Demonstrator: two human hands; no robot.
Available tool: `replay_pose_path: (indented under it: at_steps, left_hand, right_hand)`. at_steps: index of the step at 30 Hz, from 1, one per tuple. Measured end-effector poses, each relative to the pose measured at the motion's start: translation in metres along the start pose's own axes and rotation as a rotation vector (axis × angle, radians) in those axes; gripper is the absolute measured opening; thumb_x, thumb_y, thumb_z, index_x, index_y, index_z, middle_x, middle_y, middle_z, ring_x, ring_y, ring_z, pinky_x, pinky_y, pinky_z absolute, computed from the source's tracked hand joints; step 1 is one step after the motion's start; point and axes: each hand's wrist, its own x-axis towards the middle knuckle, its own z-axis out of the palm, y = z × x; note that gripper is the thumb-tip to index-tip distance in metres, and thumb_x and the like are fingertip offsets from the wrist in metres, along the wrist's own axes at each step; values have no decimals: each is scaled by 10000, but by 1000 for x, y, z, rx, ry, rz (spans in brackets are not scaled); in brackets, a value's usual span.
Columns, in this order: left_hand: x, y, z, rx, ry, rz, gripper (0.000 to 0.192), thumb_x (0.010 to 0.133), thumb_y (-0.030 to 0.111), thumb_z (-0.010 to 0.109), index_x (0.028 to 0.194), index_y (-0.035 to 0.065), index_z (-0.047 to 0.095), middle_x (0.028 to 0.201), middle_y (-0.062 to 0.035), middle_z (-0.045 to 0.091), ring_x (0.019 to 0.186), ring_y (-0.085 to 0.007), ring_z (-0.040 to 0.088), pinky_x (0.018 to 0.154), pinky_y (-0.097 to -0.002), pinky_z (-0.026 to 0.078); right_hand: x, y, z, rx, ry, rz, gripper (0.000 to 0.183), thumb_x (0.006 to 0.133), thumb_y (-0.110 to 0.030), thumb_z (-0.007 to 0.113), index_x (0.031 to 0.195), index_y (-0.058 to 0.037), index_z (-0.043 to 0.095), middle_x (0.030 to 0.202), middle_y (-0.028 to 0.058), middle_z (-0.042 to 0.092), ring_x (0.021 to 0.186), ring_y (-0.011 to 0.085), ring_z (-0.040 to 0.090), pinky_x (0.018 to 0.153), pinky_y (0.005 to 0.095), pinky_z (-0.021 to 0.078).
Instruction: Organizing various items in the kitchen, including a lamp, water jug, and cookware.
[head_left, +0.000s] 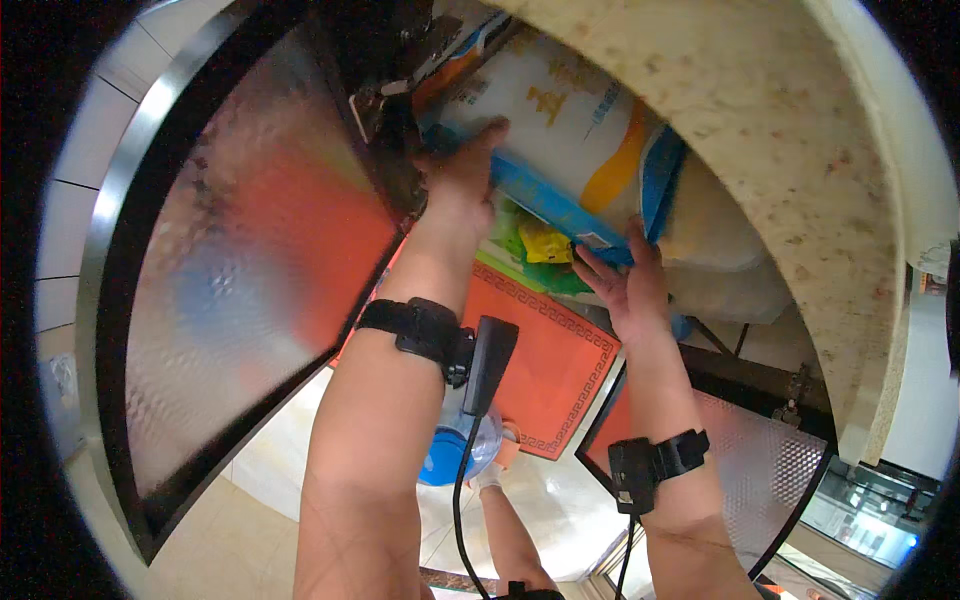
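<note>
A white box (559, 120) with blue sides and an orange stripe sits at a slant inside the low cabinet beneath the stone counter. At its near left corner is my left hand (461, 169), with the thumb over the top. My right hand (630, 281) holds the near right corner, the thumb upright against the side and the fingers spread by the lower edge. Just under the box lie a yellow packet (546, 241) and a green plastic bag (559, 277). The box's far end is in shadow.
Framed textured-glass doors stand open, one on the left (225, 262) and one on the right (765, 465). The speckled countertop (750, 97) overhangs the cabinet. A red mat (551, 352) covers part of the floor, near a clear plastic container with a blue part (444, 457). Cables hang from both forearms.
</note>
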Motion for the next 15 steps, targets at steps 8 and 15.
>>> replay_pose_path:
  at_steps: [8, 15]
  left_hand:
    - [-38, 19, 1, -28, -3, 9, 758, 644, 436, 742, 1274, 192, 397, 1173, 8, 483, 1053, -173, 400, 866, -326, 340]
    - [83, 52, -75, -250, -66, 72, 627, 797, 433, 570, 1317, 135, 385, 1391, -13, 327, 1286, -155, 228, 1033, -314, 151]
  right_hand:
    - [-10, 16, 10, -90, 24, -230, 536, 891, -292, 520, 1318, -146, 231, 1303, 105, 361, 993, 329, 561, 828, 460, 498]
    - [-28, 24, 43, 15, 32, -23, 561, 894, -283, 512, 1345, -154, 206, 1304, 101, 370, 1054, 299, 523, 836, 422, 504]
